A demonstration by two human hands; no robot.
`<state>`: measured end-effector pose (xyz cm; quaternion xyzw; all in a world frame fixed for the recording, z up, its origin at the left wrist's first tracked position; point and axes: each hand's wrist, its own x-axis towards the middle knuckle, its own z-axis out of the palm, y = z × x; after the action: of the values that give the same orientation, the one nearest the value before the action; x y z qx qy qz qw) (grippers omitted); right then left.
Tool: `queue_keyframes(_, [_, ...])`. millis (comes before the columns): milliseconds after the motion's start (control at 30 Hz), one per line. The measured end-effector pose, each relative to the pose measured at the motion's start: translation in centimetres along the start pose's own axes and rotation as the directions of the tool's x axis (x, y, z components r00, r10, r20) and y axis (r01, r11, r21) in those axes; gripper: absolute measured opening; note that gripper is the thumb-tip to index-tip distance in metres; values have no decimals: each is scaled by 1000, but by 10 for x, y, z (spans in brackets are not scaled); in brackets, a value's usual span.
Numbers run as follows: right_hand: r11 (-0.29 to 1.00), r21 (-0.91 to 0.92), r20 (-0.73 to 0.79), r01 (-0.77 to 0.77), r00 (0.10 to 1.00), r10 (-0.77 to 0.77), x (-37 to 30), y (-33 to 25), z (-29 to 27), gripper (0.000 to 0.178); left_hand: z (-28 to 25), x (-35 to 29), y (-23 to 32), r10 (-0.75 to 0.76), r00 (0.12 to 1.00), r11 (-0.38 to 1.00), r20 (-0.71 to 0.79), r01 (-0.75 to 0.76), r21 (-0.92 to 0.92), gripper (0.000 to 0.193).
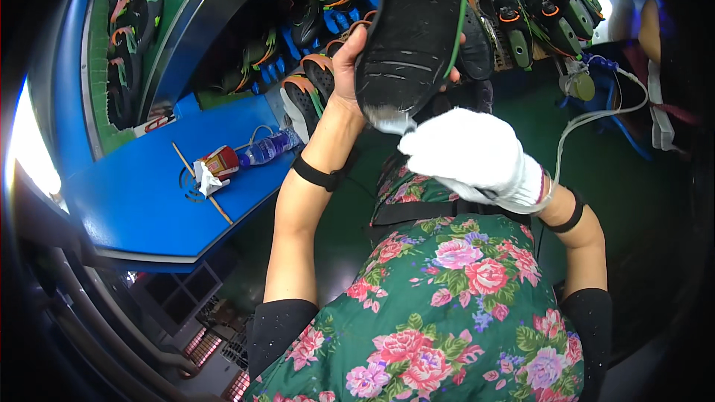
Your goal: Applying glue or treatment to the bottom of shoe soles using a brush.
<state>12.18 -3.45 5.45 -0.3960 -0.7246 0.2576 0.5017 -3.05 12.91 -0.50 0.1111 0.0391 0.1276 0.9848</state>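
Note:
My bare left hand (350,67) grips a black shoe (406,48) from its left side, thumb up along the edge, with fingertips showing at its right side. The shoe has small perforations, pale streaks across its lower part, and a green and orange line along its right edge. A white knitted glove covers my right hand (473,152), whose fingers are closed round a small brush (391,119). Its pale bristles touch the lower end of the shoe. Most of the brush's handle is hidden in the glove.
On the blue table (134,201) at left are a plastic bottle (267,149), a red cup (221,160) and a thin stick (201,179). Several shoes (521,11) stand on racks at the back. A pale hose (588,115) curves down to my right wrist.

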Motion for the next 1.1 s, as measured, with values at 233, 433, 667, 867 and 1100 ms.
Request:
queue_keyframes(233, [999,-42,-34,-34,999,33,7,6,-12,22,-6,-11,8,31,936,926,-350,105,364,97])
queue_keyframes(433, [952,257,-120,-167,972,203,10,9,-14,17,-7,-8,11,5,962,971,-273,61,232,95])
queue_keyframes(667, [777,433,-137,-456,819,557,9,18,-28,19,14,-6,-25,62,947,993,-314,-91,-76,85])
queue_keyframes(867, [941,-305,-306,-146,951,48,41,48,-59,25,5,-25,-55,13,968,981,-251,-61,-186,90])
queue_keyframes(1100, [774,583,-136,-246,910,391,34,15,-46,14,32,-53,-16,276,958,961,-80,-275,33,117])
